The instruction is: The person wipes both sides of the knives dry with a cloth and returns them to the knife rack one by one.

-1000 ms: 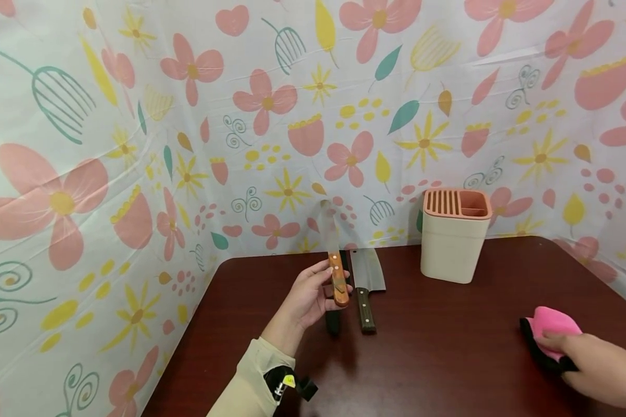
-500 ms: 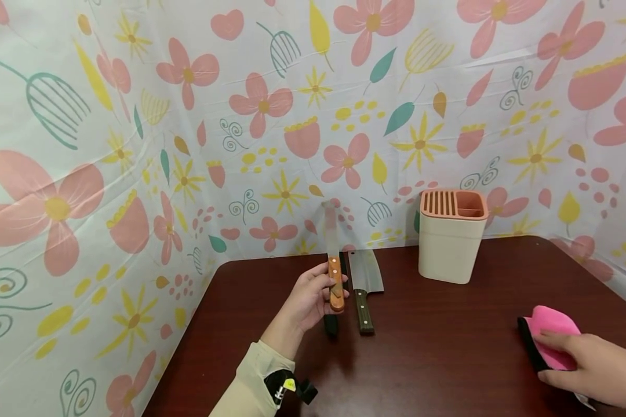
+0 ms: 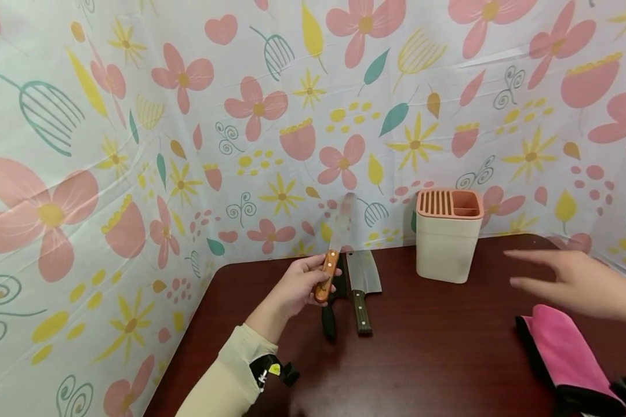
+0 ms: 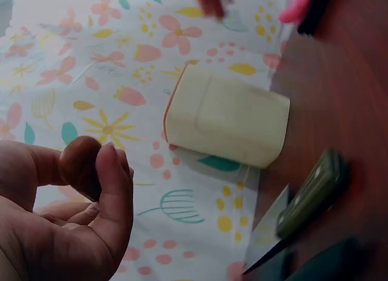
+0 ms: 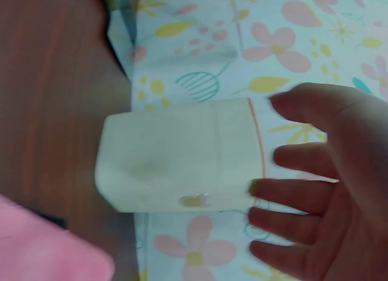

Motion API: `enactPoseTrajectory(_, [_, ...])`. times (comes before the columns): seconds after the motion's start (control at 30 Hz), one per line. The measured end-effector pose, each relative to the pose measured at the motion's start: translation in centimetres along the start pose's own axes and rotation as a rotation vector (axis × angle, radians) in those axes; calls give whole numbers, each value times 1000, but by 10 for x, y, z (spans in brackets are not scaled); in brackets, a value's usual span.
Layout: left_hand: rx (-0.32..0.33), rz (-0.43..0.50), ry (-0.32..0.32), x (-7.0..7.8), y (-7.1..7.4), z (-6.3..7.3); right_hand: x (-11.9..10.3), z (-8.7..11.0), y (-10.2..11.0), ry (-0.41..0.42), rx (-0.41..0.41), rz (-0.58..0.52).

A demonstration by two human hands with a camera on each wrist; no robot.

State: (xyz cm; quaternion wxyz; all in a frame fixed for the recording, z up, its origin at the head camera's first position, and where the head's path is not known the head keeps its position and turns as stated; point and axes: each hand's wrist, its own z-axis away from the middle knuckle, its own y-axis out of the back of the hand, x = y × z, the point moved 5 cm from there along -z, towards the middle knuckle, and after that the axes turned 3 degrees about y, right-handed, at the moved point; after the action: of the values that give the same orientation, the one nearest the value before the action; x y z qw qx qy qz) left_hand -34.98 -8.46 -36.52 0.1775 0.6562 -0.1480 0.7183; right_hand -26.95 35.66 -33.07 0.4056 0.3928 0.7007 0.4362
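Note:
My left hand (image 3: 298, 285) grips a knife by its orange-brown wooden handle (image 3: 327, 275), and the blade (image 3: 342, 223) points up and away. In the left wrist view only the butt of that handle (image 4: 81, 165) shows between thumb and fingers. Below it on the table lie a black-handled knife (image 3: 328, 320), partly hidden by the hand, and a cleaver (image 3: 362, 284) with a dark wooden handle. My right hand (image 3: 579, 284), fingers spread and holding nothing, hovers above a pink and black cloth (image 3: 566, 347). In the right wrist view its fingers extend near the knife block's top.
A cream knife block (image 3: 445, 246) with an orange slotted top (image 3: 438, 202) and open compartments stands at the back of the dark red table (image 3: 422, 359). A flower-printed curtain (image 3: 271, 145) hangs behind and to the left.
My right hand has let go of the pink cloth and lifted away toward the back. The cloth stays on the table. The held knife's blade has tilted to the right.

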Motion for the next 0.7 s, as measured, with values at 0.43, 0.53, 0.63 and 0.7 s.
enactPoseTrajectory(0.43, [212, -364, -157, 83, 19, -14, -15, -86, 12, 159, 268, 32])
enactPoseTrajectory(0.53, [264, -399, -227, 104, 17, -18, -13, -96, 0, 149, 255, 33])
enactPoseTrajectory(0.63, [326, -414, -304, 127, 13, -21, -9, -105, -13, 151, 251, 59])
enactPoseTrajectory(0.7, [368, -419, -353, 142, 9, -22, -7, -108, -22, 164, 266, 87])
